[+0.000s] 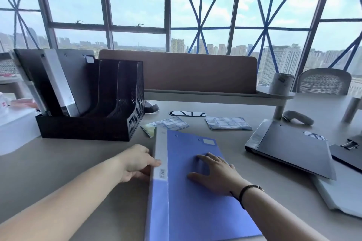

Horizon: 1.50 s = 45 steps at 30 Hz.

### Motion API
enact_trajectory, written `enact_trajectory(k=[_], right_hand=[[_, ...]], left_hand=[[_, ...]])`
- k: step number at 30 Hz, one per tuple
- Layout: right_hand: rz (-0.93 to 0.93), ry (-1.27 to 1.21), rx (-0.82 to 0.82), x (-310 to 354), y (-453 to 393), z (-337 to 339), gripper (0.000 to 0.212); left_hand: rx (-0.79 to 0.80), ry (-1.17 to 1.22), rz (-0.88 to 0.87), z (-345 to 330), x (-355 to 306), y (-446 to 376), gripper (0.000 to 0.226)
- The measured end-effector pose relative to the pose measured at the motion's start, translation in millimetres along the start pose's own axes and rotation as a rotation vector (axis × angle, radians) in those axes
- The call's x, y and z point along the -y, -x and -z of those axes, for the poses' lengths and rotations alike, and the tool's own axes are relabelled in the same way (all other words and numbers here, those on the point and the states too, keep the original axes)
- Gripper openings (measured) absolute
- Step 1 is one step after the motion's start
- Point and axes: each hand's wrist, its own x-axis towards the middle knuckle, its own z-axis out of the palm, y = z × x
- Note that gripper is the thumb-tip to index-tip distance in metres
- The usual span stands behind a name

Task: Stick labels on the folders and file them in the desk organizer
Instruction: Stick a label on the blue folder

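A blue folder [188,201] lies flat on the desk in front of me, with a white label [208,141] stuck near its top edge. My left hand [135,163] grips the folder's grey spine, thumb on top and fingers under the edge. My right hand [214,172] rests flat on the blue cover with fingers spread. The black mesh desk organizer [125,109] stands at the left; dark folders [58,82] lean in its left slots. Two label sheets [227,123] [170,124] lie behind the blue folder.
A dark grey folder [290,146] with a label lies at the right, next to a black clipboard [346,154] and a white folder [340,191]. A brown partition [195,72], a cup [281,84] and a white box [13,129] ring the desk.
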Motion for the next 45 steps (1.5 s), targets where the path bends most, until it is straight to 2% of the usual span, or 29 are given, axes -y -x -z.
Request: enact_trajectory(k=[5,9,13,25,34,45], right_hand=[[-0.075,-0.199,-0.072,-2.7,-12.2,-0.3,0.091],[-0.109,-0.361,-0.153,2.2,-28.6,5.7,0.080],[-0.081,-0.452,-0.205,26.2,-49.5,12.0,0.076],[0.191,-0.474,-0.217,128.0,-116.0,31.6,0.083],[0.423,-0.447,-0.230,233.5,-193.0,55.4,0.101],[0.639,-0.459,-0.045,342.2,-253.4,41.1,0.077]], left_hand=[[-0.040,0.047,-0.064,20.2,-10.6,0.6,0.030],[-0.096,0.098,-0.136,40.7,-21.7,8.9,0.020],[-0.200,0.146,-0.188,64.7,-24.7,12.5,0.021],[-0.510,0.240,-0.302,146.4,-25.1,30.6,0.026],[-0.760,0.253,-0.507,218.8,-61.3,44.2,0.025],[-1.217,0.038,-0.615,290.4,-90.0,33.9,0.032]])
